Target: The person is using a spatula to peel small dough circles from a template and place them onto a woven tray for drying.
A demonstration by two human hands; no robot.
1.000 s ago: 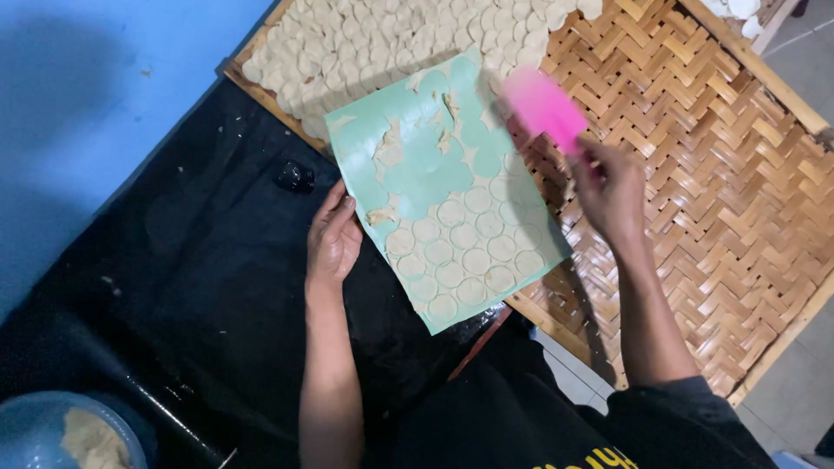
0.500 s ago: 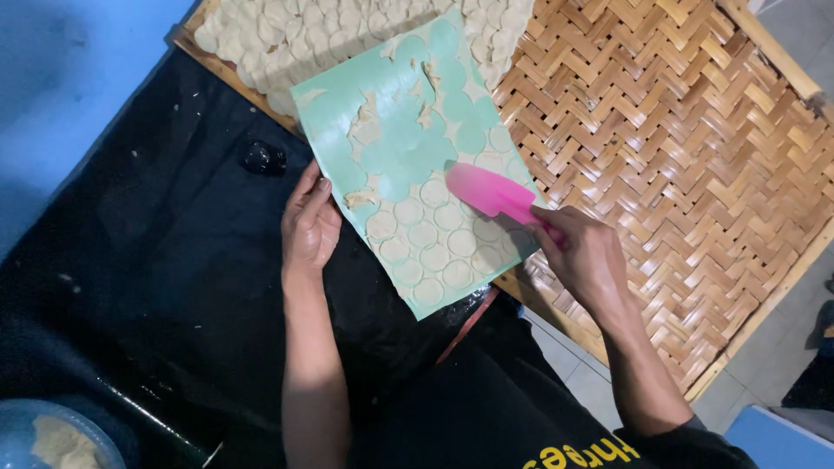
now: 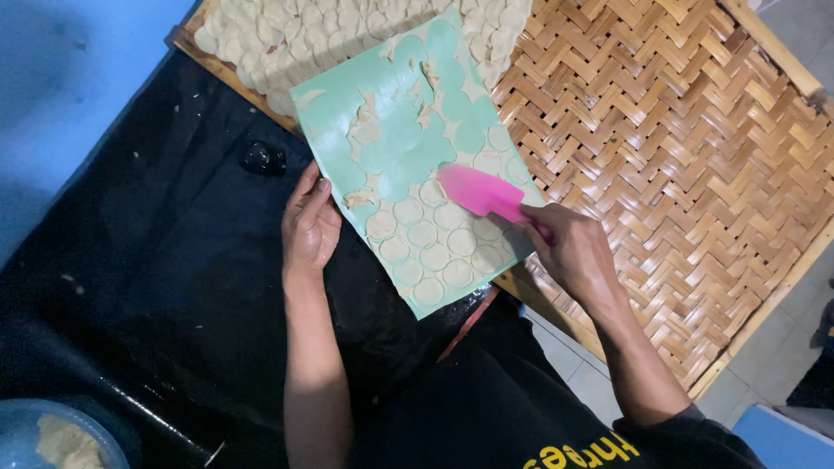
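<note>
A green sheet (image 3: 393, 148) lies tilted across the edge of a woven bamboo tray (image 3: 695, 148), with round dough discs (image 3: 439, 252) stuck on its lower half and scraps of dough on its upper half. My left hand (image 3: 310, 227) rests flat on the sheet's left edge, fingers together. My right hand (image 3: 573, 252) grips a pink spatula (image 3: 478, 191) whose blade lies on the sheet, touching the upper row of discs.
Many pale dough discs (image 3: 287, 35) cover the tray's far left part. A black cloth (image 3: 156, 278) covers the surface under my left arm, with a small black lump (image 3: 263, 159) on it. A bowl with dough (image 3: 56, 439) sits at the bottom left. Blue surface (image 3: 61, 95) at left.
My right hand has brought the pink spatula down from above the tray onto the green sheet, and slid it left among the discs. My left hand stays on the sheet's edge.
</note>
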